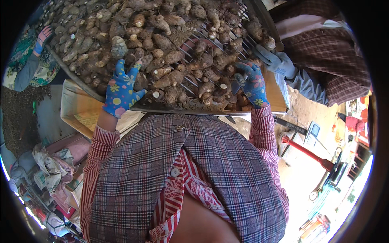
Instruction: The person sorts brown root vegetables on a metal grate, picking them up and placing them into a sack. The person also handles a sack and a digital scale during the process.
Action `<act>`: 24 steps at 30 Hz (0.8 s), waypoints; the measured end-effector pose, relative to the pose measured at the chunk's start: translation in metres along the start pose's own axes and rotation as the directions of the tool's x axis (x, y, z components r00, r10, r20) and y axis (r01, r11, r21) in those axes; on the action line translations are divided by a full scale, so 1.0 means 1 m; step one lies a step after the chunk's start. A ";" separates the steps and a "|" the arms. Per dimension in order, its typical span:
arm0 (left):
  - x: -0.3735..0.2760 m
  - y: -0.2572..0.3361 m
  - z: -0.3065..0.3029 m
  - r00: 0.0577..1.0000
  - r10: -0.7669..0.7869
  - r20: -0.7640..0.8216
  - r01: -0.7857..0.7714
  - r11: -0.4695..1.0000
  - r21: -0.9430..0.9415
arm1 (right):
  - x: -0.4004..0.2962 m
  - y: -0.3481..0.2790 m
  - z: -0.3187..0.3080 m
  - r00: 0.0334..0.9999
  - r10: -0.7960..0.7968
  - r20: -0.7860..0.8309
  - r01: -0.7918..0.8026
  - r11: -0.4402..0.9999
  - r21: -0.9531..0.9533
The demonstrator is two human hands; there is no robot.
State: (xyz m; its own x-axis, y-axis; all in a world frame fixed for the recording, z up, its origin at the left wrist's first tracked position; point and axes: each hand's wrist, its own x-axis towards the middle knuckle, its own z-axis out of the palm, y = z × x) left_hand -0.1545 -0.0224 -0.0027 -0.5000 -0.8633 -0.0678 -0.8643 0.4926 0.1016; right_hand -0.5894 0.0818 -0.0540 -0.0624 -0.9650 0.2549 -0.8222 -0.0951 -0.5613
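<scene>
A heap of soil-covered taro corms (pixel 164 42) fills a sorting tray with metal bars (pixel 191 81) in front of me. My left hand (pixel 123 88), in a blue flowered glove, rests on the near-left part of the heap. Its fingers are spread, and their tips lie just below a large greyish corm (pixel 118 47). At the near-right side, my right hand (pixel 251 82) wears a matching glove. Its fingers curl down among the corms beside the tray's edge; whether they grip one is hidden.
Across the right corner, a co-worker's grey-gloved hand (pixel 278 63) reaches to the tray. Another person's hand (pixel 44 34) is at the far left. Cardboard boxes (pixel 77 111) stand under the tray. A scale with a display (pixel 313 130) and a red post (pixel 310 153) stand right.
</scene>
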 end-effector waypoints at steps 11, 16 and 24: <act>0.043 0.060 -0.006 0.917 0.335 0.215 -0.341 0.940 -0.012 | -0.045 -0.055 0.011 0.994 -0.076 0.083 0.072 0.996 0.057; 0.067 0.064 0.002 0.879 0.394 0.269 -0.354 0.916 -0.188 | -0.055 -0.039 0.021 0.991 -0.057 0.118 0.056 0.998 0.015; 0.083 0.070 0.016 0.910 0.279 0.307 -0.129 0.894 -0.429 | -0.078 0.003 0.017 0.971 0.202 -0.129 -0.154 0.939 0.306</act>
State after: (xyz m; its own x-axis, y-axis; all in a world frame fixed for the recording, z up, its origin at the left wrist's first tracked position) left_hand -0.2572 -0.0579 -0.0167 -0.7124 -0.6148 -0.3383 -0.6850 0.5046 0.5255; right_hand -0.5777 0.1526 -0.0891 -0.2992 -0.9246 0.2358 -0.5894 -0.0152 -0.8077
